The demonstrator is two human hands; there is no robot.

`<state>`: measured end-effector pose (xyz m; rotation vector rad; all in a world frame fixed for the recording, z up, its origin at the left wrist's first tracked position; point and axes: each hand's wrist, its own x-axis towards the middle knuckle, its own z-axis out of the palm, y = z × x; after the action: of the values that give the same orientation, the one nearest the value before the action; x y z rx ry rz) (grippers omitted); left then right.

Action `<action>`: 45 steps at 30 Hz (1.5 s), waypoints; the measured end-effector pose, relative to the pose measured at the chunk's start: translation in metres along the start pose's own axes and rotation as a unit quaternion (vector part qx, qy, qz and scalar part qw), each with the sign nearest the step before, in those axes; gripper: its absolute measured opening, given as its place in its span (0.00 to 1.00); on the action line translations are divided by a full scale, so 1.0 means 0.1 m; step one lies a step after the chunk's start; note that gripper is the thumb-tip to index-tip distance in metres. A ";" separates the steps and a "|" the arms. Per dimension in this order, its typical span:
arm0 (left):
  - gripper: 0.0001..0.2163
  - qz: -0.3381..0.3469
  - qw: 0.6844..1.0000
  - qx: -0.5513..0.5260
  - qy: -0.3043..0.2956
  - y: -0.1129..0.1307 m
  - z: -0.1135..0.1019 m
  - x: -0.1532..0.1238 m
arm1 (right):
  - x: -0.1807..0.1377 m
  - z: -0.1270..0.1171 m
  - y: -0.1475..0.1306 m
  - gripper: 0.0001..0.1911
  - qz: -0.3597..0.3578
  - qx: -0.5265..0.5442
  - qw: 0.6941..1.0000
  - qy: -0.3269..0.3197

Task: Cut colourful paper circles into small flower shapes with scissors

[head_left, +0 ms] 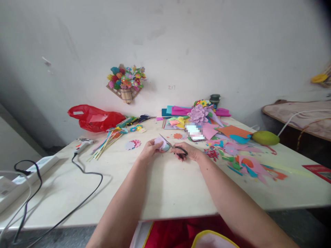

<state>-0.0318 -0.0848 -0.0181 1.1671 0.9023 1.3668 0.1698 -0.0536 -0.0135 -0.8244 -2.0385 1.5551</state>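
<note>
With both forearms converging forward over the table, pinches lilac paper in the left hand and grips black-handled scissors in the right hand.

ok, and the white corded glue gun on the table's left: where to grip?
Probably its white plastic handle, from above and the near side: it juts toward the near left. Leave room for the thin dark cord, which exits at the handle's near end.

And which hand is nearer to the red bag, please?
Left hand. It is to the right of the red bag, holding a lilac piece; the right hand, holding scissors, is farther right.
</note>
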 end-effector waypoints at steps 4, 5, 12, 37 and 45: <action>0.14 -0.008 1.000 -0.009 0.013 0.01 -0.01 0.00 | 0.00 -0.01 -0.01 0.18 0.005 -0.012 1.000 0.001; 0.14 -0.007 1.000 -0.012 0.016 0.01 -0.01 0.00 | 0.00 -0.01 -0.01 0.18 0.007 -0.016 1.000 -0.001; 0.12 -0.006 1.000 -0.017 0.009 0.00 -0.02 0.00 | -0.02 0.01 -0.07 0.17 0.016 -0.038 0.999 -0.014; 0.12 -0.021 0.999 -0.038 0.016 -0.04 -0.06 0.03 | -0.01 0.00 -0.04 0.16 0.009 -0.041 0.999 -0.014; 0.11 -0.020 0.999 -0.038 0.024 -0.03 -0.06 0.02 | 0.03 0.01 0.02 0.15 0.003 -0.015 1.000 -0.008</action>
<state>-0.0368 -0.0815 -0.0222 1.0567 0.8952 1.3896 0.1678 -0.0520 -0.0159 -0.8314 -2.0774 1.5431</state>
